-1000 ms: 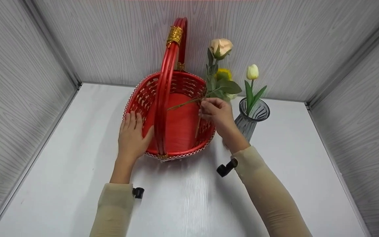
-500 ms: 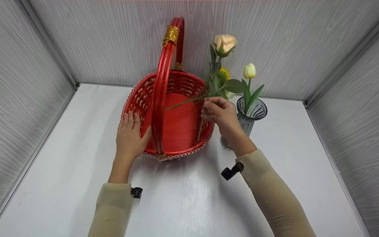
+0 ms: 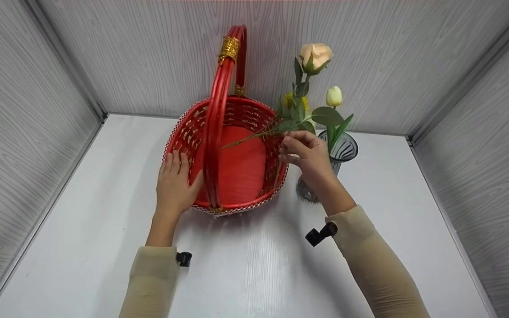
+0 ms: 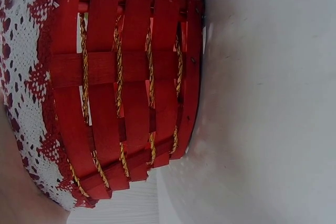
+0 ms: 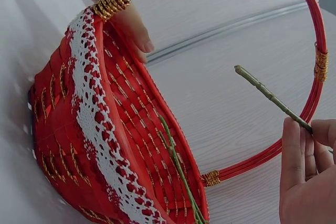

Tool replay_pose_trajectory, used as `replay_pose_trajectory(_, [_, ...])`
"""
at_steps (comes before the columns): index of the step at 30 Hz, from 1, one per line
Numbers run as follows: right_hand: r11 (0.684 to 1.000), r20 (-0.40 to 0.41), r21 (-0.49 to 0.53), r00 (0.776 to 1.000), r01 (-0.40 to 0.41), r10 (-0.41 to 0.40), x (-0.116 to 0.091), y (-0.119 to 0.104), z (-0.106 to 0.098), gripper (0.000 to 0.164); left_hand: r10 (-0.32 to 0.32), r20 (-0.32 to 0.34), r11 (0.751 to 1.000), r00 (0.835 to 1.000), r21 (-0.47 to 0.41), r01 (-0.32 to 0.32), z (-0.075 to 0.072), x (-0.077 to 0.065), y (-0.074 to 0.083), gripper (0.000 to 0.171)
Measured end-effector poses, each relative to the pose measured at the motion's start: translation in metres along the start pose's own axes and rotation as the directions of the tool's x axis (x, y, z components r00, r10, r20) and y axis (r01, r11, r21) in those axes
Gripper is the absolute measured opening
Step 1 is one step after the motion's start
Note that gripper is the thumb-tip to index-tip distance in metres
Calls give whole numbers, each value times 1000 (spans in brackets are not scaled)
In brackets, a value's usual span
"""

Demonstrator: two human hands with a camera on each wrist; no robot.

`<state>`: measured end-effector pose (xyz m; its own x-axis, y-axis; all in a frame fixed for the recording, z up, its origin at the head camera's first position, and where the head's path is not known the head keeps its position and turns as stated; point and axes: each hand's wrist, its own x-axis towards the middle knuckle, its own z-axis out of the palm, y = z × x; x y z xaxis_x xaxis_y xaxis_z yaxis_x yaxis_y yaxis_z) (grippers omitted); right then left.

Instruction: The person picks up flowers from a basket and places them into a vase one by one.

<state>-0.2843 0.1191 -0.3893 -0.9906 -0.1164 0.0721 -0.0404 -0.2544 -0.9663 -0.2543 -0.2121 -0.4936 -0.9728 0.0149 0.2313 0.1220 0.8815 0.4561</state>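
A peach rose (image 3: 315,57) with a green leafy stem stands upright, its stem pinched between the thumb and fingers of my right hand (image 3: 309,154). Below those fingers, the cut end of the rose stem (image 5: 268,93) shows in the right wrist view. My left hand (image 3: 175,183) rests on the near left rim of a red woven basket (image 3: 241,176), fingers straight. White lace trim (image 4: 26,77) runs along the rim. Inside the basket, a thin green stem (image 3: 241,141) slants from the right rim; a yellow flower (image 3: 294,101) shows behind the rose's leaves.
A grey glass vase (image 3: 345,148) holding a pale yellow tulip (image 3: 334,96) stands right of the basket, partly behind my right hand. The basket's tall handle (image 3: 219,106) arches over its opening. Wood-grained panels (image 3: 157,53) enclose the white table (image 3: 237,265) at back and sides.
My right hand has moved right with the rose, whose bloom is now farther right and slightly higher. The basket and left hand shifted slightly left, then stayed put.
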Motion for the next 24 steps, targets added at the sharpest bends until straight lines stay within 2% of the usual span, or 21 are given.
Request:
replay_pose_trajectory(9, [998,-35,-46,998,41,-43,-7,-13,-13,7,-5,3,1000,1000,-4,5,3,1,-1,82])
replay_pose_trajectory(14, [997,-43,-22,997,68,-69,-11,-22,-23,9,-3,7,1000,1000,-2,3,5,0,-1,82])
replay_pose_trajectory(24, [992,-126,-31,985,119,-122,-11,-40,-46,6,-14,23,1000,1000,-1,14,2,1,-1,82])
